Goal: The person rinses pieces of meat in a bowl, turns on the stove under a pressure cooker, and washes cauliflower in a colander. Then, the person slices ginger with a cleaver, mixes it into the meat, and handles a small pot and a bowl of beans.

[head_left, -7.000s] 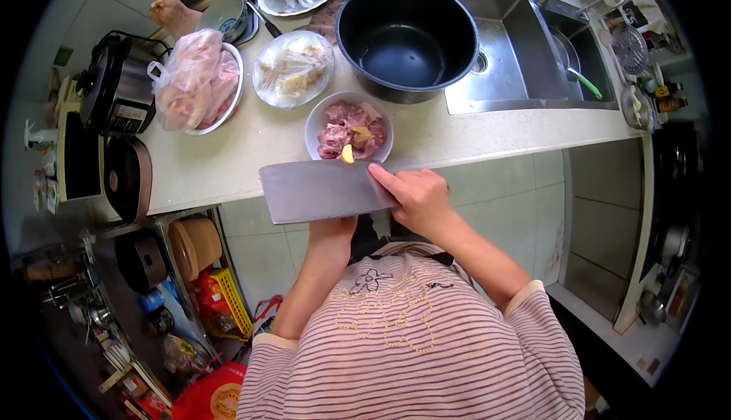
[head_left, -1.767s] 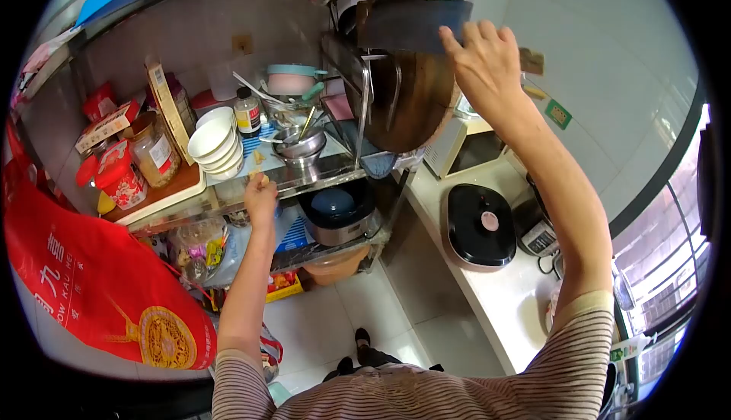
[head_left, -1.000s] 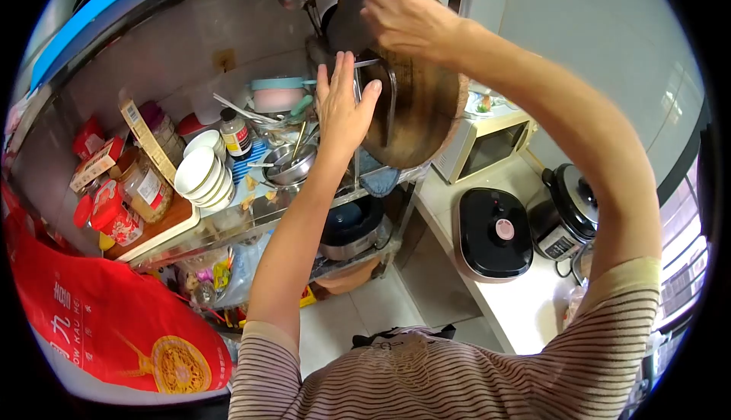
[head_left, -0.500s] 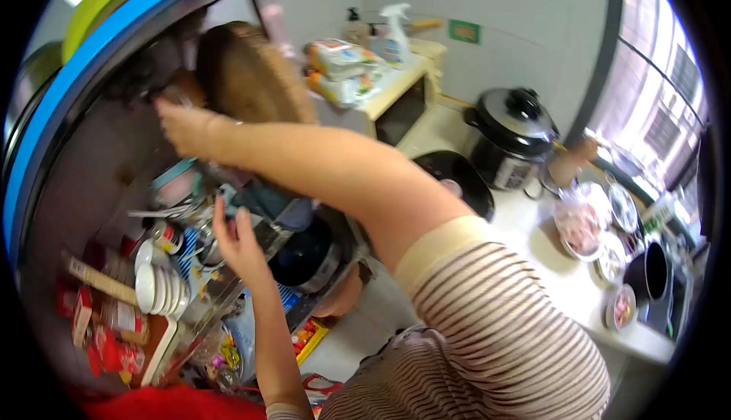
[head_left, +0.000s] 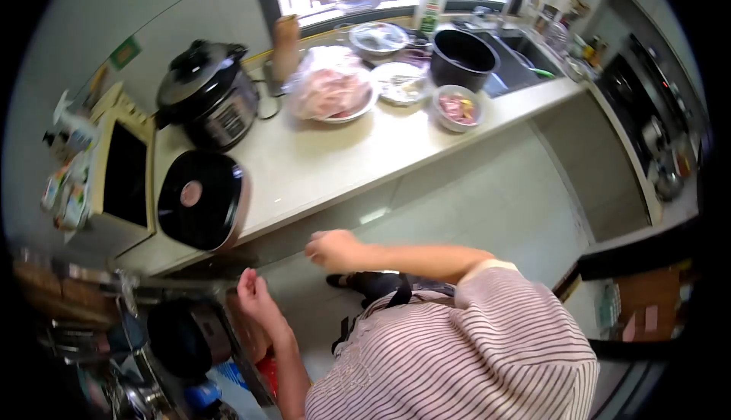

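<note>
My right hand (head_left: 335, 251) is in front of my body, over the floor near the counter's front edge. Its fingers are curled together; whatever they hold, if anything, is hidden. My left hand (head_left: 260, 302) is lower and to the left, beside the crowded rack, with its fingers loosely apart and nothing visible in them. Close to it on the rack stands a dark pot (head_left: 180, 336). The nearest counter item to both hands is a rice cooker (head_left: 202, 201) with a black lid.
On the counter (head_left: 320, 165) stand a pressure cooker (head_left: 209, 96), a bag of raw meat (head_left: 333, 89), a plate (head_left: 401, 83), a bowl of cut meat (head_left: 457, 108) and a black pot (head_left: 463, 58). The sink (head_left: 510, 62) lies behind; a microwave (head_left: 126, 165) is at left.
My view has turned right, from the rack to the counter and sink. My right hand has come away from the rack by the round wooden board; my left hand has drawn back from the dishes.
</note>
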A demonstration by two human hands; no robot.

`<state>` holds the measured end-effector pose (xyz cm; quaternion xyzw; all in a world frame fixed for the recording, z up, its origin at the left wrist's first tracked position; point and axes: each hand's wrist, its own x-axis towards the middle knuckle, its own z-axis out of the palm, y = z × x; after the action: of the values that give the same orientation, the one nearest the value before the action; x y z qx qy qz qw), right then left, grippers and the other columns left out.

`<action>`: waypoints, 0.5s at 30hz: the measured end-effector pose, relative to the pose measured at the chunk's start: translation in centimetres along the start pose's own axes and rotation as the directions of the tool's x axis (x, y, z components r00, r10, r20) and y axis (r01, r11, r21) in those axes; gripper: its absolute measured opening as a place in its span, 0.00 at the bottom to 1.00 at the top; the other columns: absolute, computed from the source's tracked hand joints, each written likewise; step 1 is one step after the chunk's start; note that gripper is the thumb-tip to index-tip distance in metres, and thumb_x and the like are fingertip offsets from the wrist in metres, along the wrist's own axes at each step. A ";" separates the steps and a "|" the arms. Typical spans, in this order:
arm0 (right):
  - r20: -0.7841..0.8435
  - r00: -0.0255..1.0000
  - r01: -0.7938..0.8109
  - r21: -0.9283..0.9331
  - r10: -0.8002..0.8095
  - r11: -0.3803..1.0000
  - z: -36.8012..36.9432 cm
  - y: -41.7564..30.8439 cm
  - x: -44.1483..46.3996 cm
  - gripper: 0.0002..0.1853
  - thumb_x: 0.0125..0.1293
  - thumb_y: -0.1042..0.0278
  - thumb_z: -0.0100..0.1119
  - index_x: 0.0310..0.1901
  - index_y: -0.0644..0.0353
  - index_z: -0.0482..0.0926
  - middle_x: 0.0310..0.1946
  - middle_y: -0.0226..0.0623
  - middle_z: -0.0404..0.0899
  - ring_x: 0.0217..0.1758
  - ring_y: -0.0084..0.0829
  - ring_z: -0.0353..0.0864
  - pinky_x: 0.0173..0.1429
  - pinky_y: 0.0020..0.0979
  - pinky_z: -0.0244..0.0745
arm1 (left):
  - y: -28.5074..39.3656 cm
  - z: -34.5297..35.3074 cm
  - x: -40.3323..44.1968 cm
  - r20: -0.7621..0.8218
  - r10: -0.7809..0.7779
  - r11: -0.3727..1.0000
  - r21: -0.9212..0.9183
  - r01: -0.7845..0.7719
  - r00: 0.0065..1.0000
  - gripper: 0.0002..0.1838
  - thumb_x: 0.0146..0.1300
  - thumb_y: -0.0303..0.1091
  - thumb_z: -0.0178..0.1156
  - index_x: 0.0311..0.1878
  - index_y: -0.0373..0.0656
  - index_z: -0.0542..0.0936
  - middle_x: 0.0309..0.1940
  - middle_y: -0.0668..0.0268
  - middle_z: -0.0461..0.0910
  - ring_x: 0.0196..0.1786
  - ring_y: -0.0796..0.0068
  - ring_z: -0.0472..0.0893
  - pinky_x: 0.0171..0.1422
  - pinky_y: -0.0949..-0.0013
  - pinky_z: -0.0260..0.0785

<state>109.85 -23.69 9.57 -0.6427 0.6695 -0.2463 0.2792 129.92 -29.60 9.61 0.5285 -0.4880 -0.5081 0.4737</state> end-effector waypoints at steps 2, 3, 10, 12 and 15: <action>-0.143 0.948 -0.266 0.140 0.285 0.954 -3.7 5.1 -5.0 0.11 0.56 0.66 0.55 0.39 0.56 0.82 0.39 0.41 0.81 0.45 0.42 0.79 0.48 0.40 0.74 | -0.8 5.4 -1.7 0.170 0.037 0.999 0.001 -0.038 0.985 0.16 0.60 0.20 0.53 0.52 0.34 0.75 0.47 0.60 0.77 0.50 0.73 0.76 0.57 0.71 0.67; -0.240 0.894 -0.325 0.236 0.379 0.916 -5.2 7.4 -7.2 0.12 0.57 0.63 0.57 0.40 0.58 0.82 0.38 0.42 0.82 0.44 0.42 0.80 0.50 0.38 0.74 | -0.4 8.1 -2.9 0.261 0.049 0.998 0.025 -0.058 0.964 0.16 0.59 0.20 0.53 0.52 0.34 0.75 0.47 0.60 0.77 0.49 0.73 0.76 0.56 0.71 0.68; -0.497 0.437 -0.247 0.735 0.750 0.631 -13.1 23.0 -16.1 0.19 0.58 0.64 0.58 0.50 0.65 0.76 0.32 0.39 0.81 0.35 0.27 0.80 0.37 0.30 0.76 | 2.1 26.7 -8.4 0.714 0.206 0.911 0.109 -0.397 0.669 0.16 0.59 0.22 0.53 0.51 0.38 0.77 0.50 0.57 0.78 0.51 0.68 0.78 0.51 0.70 0.70; -0.483 0.359 -0.173 0.807 0.799 0.565 -16.2 25.6 -16.7 0.23 0.60 0.63 0.58 0.55 0.65 0.71 0.32 0.37 0.79 0.32 0.25 0.79 0.33 0.28 0.75 | 2.5 33.3 -9.3 0.746 0.359 0.820 0.035 -0.571 0.561 0.15 0.58 0.21 0.53 0.50 0.37 0.77 0.50 0.55 0.78 0.51 0.64 0.77 0.54 0.66 0.69; -0.429 0.353 -0.101 0.866 0.831 0.490 -20.6 30.5 -16.6 0.28 0.63 0.63 0.55 0.62 0.63 0.62 0.38 0.36 0.76 0.31 0.24 0.77 0.29 0.24 0.74 | 3.0 44.4 -10.4 0.793 0.474 0.665 -0.038 -0.746 0.383 0.14 0.60 0.22 0.53 0.49 0.38 0.78 0.52 0.51 0.75 0.55 0.55 0.75 0.58 0.63 0.67</action>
<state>73.83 -6.09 4.38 -0.0260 0.7272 -0.6506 0.2175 85.36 -19.68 11.85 0.1177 -0.8739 -0.3732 0.2886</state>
